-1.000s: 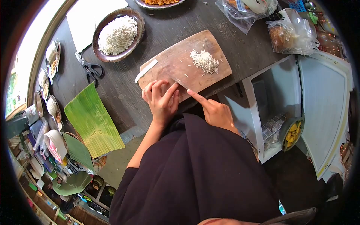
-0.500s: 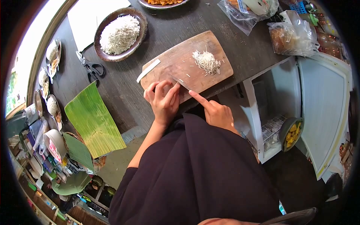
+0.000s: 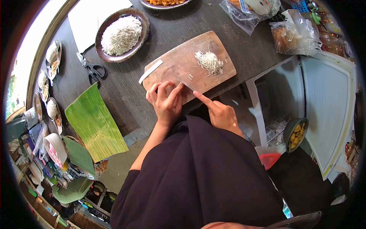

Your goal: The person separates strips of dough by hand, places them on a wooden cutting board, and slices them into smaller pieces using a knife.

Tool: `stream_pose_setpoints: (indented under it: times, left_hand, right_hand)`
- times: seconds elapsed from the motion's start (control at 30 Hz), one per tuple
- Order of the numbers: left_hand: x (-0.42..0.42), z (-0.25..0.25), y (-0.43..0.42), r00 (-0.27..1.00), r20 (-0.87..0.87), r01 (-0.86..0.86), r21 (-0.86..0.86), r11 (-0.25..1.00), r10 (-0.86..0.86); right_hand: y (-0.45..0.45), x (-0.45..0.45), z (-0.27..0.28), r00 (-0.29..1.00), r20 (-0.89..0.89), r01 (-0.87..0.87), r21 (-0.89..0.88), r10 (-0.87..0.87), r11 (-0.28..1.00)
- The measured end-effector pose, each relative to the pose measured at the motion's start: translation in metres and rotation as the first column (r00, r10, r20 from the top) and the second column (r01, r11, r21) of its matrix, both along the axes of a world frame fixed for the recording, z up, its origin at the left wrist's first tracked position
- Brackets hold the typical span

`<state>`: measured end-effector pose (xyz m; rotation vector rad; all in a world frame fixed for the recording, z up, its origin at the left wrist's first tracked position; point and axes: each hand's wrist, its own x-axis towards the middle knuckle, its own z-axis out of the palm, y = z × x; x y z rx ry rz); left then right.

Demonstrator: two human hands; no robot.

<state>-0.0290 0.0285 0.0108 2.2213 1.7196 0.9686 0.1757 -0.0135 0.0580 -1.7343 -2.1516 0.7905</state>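
Note:
A wooden cutting board (image 3: 173,63) lies at the table's near edge. My left hand (image 3: 166,103) rests on its lower left part, fingers bent and pressed down; what they hold is hidden. A thin knife blade (image 3: 187,86) runs from beside those fingertips toward my right hand (image 3: 221,113), which is wrapped round the handle with the index finger stretched along it. A pile of fine white shreds (image 3: 209,63) sits on the board's right part. One flat white strip (image 3: 151,71) lies across its left edge. A few small cut pieces lie near the blade.
Beyond the board stands a brown bowl of white shreds (image 3: 121,35). Scissors (image 3: 91,68) and a banana leaf piece (image 3: 97,122) lie left. Plastic bags (image 3: 295,37) are at the back right. An open white door (image 3: 329,103) and a bowl of yellow pieces (image 3: 296,135) are right.
The blade and my right index finger have shifted slightly right. Small cut pieces now lie beside the blade. A red and clear item has appeared below the open compartment, and the yellow-piece bowl has shifted slightly.

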Motion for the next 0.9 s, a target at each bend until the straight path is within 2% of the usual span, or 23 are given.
stream_pose_setpoints:
  times: [0.47,0.9]
  left_hand:
    - [0.000,-0.003,0.001,1.000,0.023,-0.007,0.019,1.000,0.006]
    - [0.001,-0.001,0.001,0.999,0.043,-0.002,0.017,1.000,0.001]
  right_hand:
    - [0.001,-0.001,0.012,1.000,0.002,0.008,-0.057,-0.008,0.998]
    - [0.002,-0.009,-0.015,1.000,0.021,0.012,0.063,-0.013,0.998]
